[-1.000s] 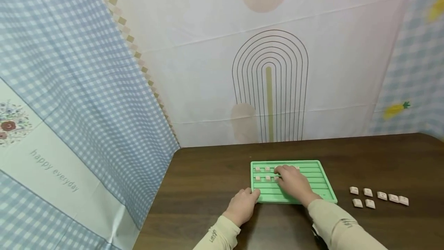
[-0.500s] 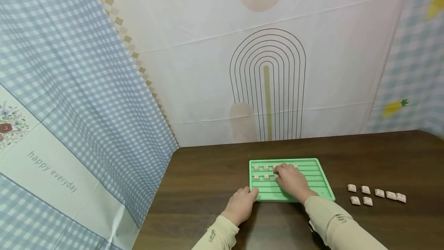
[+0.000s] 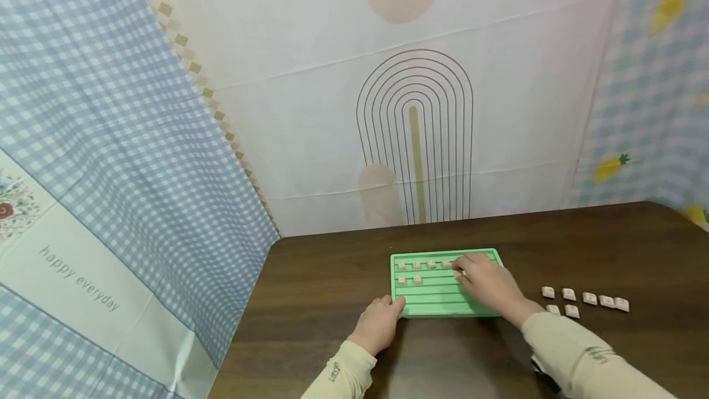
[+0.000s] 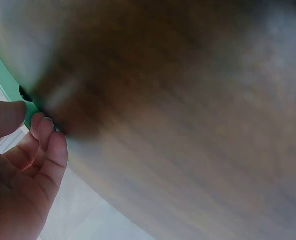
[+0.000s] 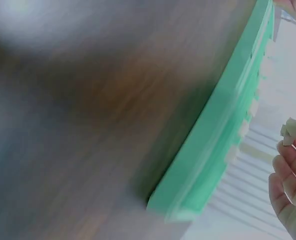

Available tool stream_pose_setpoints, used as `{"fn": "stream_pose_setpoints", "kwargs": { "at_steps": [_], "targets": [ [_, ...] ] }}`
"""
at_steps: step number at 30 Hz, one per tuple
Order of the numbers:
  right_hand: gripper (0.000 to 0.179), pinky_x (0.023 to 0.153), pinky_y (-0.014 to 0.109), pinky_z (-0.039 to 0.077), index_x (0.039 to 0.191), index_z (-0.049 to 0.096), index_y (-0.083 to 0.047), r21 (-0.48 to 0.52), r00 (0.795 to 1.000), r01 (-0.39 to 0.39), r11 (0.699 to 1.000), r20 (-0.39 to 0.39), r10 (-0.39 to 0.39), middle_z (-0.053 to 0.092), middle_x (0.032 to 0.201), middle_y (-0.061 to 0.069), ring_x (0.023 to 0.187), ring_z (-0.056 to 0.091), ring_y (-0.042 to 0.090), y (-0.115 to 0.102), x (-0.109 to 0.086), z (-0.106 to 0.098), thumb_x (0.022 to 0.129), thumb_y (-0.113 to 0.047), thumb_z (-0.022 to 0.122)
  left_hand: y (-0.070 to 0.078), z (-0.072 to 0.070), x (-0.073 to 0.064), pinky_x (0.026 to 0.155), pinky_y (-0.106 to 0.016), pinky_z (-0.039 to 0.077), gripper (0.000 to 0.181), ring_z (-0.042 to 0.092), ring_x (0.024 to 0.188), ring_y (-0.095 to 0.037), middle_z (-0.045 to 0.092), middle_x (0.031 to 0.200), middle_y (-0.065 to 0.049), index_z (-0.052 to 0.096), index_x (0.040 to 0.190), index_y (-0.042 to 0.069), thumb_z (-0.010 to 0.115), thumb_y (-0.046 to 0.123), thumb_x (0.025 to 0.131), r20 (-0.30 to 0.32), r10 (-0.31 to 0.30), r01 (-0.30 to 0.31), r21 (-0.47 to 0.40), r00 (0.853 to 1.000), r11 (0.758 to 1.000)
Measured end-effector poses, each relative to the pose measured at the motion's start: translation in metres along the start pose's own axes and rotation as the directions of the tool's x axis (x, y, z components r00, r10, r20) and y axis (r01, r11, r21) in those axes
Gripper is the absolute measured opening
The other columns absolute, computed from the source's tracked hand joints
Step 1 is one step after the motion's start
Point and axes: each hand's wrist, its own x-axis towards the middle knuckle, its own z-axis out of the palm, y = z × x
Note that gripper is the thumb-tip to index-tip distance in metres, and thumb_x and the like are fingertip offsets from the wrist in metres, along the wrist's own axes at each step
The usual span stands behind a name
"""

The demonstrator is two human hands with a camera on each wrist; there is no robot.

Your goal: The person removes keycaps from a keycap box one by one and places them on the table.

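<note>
A green tray (image 3: 429,308) with raised ridges lies on the table. Small white keycaps (image 3: 416,265) stand along its back row, and two keycaps (image 3: 409,280) sit at the left of the row in front. My left hand (image 3: 376,325) grips the tray's near left corner, thumb on top and fingers curled at the edge, as the left wrist view also shows. Over the tray's right half, my right hand (image 3: 492,282) pinches a keycap (image 5: 286,136) between thumb and fingertips, seen lifted off the tray in the right wrist view. That hand hides the right end of the rows.
Several loose keycaps (image 3: 589,298) lie on the dark wooden table (image 3: 327,282) to the right of the tray, two of them close to the right sleeve (image 3: 570,340). A printed cloth (image 3: 321,140) hangs behind the table's back edge.
My right hand has moved right, taking the third keycap out of the tray's second row. The left hand keeps its hold on the corner. The head view has shifted slightly.
</note>
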Motion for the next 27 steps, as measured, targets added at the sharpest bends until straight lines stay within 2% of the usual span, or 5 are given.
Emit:
{"fn": "stream_pose_setpoints", "kwargs": {
  "at_steps": [6,10,13,19,27],
  "targets": [
    [0.015,0.064,0.039,0.049,0.096,0.066,-0.012,-0.04,1.0,-0.01,0.999,0.019,0.011,0.063,0.095,0.003,0.089,0.059,0.025,0.034,-0.029,-0.031,0.082,-0.018,0.068,0.0,0.001,0.001,0.051,-0.025,0.04,0.004,0.051,0.062,-0.017,0.056,0.077,-0.004,0.049,0.091,0.013,0.052,0.017,0.093,0.005,-0.013,0.014,-0.008,1.0,1.0],
    [0.017,0.061,0.039,0.048,0.099,0.066,-0.013,-0.028,0.995,-0.079,0.997,0.062,0.08,0.063,0.094,0.003,0.084,0.058,0.024,0.063,-0.053,-0.05,0.082,-0.02,0.068,-0.001,0.001,0.001,0.051,-0.025,0.04,0.005,0.052,0.063,-0.017,0.056,0.077,-0.003,0.049,0.091,0.014,0.052,0.017,0.092,0.018,-0.019,0.019,-0.009,1.0,1.0],
    [0.018,0.058,0.037,0.046,0.1,0.066,-0.013,-0.022,0.98,-0.158,0.987,0.121,0.16,0.062,0.093,0.003,0.08,0.058,0.021,0.085,-0.07,-0.061,0.084,-0.022,0.066,-0.001,0.0,0.001,0.052,-0.025,0.04,0.006,0.053,0.063,-0.018,0.055,0.076,-0.004,0.049,0.092,0.014,0.052,0.018,0.092,0.021,-0.012,0.012,-0.012,1.0,1.0],
    [0.016,0.053,0.033,0.044,0.097,0.065,-0.01,-0.086,0.947,-0.221,0.972,0.22,0.234,0.062,0.089,0.004,0.073,0.058,0.019,0.12,-0.097,-0.063,0.084,-0.019,0.065,-0.003,-0.003,0.0,0.053,-0.024,0.041,0.005,0.053,0.062,-0.017,0.056,0.076,-0.004,0.049,0.092,0.013,0.053,0.016,0.092,0.011,0.009,-0.009,-0.002,1.0,1.0],
    [0.021,0.054,0.038,0.045,0.1,0.065,-0.006,-0.127,0.918,-0.256,0.958,0.279,0.282,0.064,0.09,0.008,0.076,0.059,0.026,0.141,-0.114,-0.058,0.082,-0.017,0.066,-0.001,-0.002,0.0,0.055,-0.025,0.042,0.005,0.053,0.064,-0.018,0.056,0.077,-0.004,0.048,0.091,0.013,0.051,0.016,0.093,0.016,0.012,-0.012,-0.009,1.0,1.0]
  ]
}}
